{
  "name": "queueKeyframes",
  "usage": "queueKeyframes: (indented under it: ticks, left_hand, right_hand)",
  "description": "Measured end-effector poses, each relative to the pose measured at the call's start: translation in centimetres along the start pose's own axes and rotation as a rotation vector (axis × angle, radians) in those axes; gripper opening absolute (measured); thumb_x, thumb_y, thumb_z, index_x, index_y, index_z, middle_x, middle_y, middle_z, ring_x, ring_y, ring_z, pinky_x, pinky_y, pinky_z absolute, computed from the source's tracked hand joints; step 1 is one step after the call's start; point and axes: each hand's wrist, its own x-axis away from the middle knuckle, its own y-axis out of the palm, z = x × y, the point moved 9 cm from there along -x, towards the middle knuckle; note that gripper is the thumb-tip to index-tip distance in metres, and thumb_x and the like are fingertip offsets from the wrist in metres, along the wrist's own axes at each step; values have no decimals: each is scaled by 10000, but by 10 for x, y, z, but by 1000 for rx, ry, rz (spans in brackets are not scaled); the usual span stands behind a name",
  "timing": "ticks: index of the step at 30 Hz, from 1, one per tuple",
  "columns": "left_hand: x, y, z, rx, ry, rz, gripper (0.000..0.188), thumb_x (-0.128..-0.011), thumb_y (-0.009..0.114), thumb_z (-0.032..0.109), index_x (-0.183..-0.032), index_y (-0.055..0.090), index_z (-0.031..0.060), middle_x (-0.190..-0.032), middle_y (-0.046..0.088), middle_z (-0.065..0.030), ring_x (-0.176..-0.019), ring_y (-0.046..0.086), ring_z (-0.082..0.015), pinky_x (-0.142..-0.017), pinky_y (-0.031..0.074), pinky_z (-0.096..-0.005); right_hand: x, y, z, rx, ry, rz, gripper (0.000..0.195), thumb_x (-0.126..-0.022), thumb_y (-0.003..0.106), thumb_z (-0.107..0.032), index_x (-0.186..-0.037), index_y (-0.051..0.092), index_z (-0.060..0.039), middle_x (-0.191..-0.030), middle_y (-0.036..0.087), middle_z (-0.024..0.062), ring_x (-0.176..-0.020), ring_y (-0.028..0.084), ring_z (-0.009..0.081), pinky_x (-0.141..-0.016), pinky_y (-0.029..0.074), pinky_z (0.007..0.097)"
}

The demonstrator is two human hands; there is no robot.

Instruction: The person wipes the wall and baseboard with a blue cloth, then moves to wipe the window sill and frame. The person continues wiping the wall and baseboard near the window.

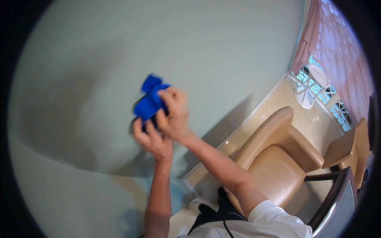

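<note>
A bright blue cloth (148, 105), bunched and folded, is held up in front of the pale grey-green wall (226, 50). My left hand (153, 139) grips its lower end with bent fingers. From the right, my right hand (176, 114) pinches the cloth between thumb and fingers, a little above the left one. The two hands overlap near the wrists. Some blur lies over the fingers and the cloth. A dark patch shows under the cloth's folds, and I cannot tell whether it is only shadow. Whether the cloth touches the wall is unclear.
A tan leather armchair (276, 169) stands at my right, close to the wall's baseboard. Beyond it are a second tan chair (345, 148), a small white round table (318, 74) and pink curtains (336, 53). A dark-framed table edge (335, 199) lies at lower right. The wall meets another at lower left.
</note>
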Motion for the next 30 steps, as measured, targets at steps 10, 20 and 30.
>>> queueKeyframes:
  ticks: [10,20,30]
  left_hand:
    - [5,110,75,61,135,-302,642,-735,766,51,-1313,503,-47,-1435,406,-231,-1247,435,-425,-1035,388,-531]
    - [67,21,-21,-98,41,-105,500,-914,707,323,-1253,552,-9,-1361,478,-229,-1183,495,-420,-972,417,-534]
    - [120,-106,-115,-187,-474,99,579,-802,845,247,-1278,584,45,-1261,515,-167,-1134,564,-349,-924,498,-456]
  right_hand:
    - [17,-84,153,151,585,144,372,-828,666,-118,-1163,549,-6,-1033,578,212,-958,572,403,-847,467,475]
    - [93,8,68,-235,751,-57,316,-847,673,-177,-1094,537,-34,-914,599,198,-843,607,328,-771,494,421]
    - [128,78,-64,-265,188,-361,458,-756,701,-71,-1188,558,-15,-1116,511,205,-1032,495,400,-889,460,460]
